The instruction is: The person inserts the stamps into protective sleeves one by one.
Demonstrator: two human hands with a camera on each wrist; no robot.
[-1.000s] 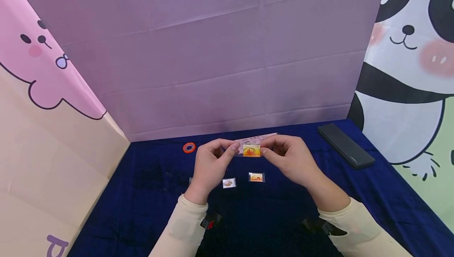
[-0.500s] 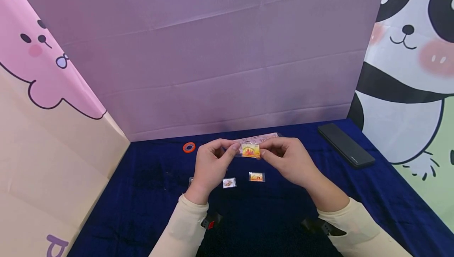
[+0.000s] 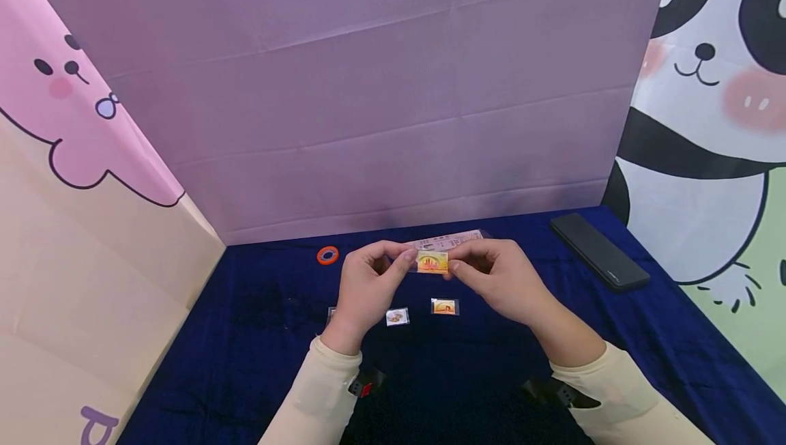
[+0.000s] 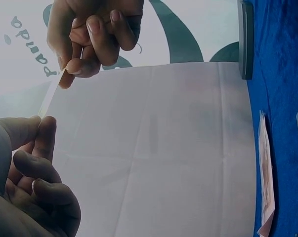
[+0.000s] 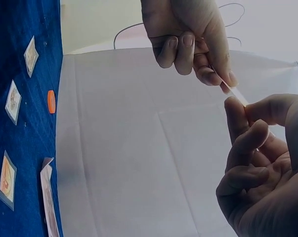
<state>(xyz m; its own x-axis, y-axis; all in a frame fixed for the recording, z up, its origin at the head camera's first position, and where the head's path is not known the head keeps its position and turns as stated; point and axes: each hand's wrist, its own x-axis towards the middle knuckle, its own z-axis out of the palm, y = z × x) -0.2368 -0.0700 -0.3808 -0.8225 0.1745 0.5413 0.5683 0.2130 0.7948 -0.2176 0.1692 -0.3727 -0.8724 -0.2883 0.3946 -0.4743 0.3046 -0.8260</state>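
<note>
Both hands hold up a small yellow-orange stamp in a clear sleeve, above the table. My left hand pinches the sleeve's left edge between thumb and forefinger, while my right hand pinches the right edge the same way. Seen edge-on in the left wrist view, the stamp is a thin pale strip stretched between the two hands. On the cloth below lie an orange sleeved stamp and a white one. A third sleeved stamp shows in the right wrist view, mostly hidden by my left hand from above.
Behind the hands a pink printed sheet lies on the dark blue cloth. An orange ring, like a tape roll, is at the back left. A black flat case lies at the right, near the panda backdrop.
The held stamp has shifted slightly left and tilts a little differently, with the right hand following. Both hands keep their pinch, and the stamps on the cloth stay put.
</note>
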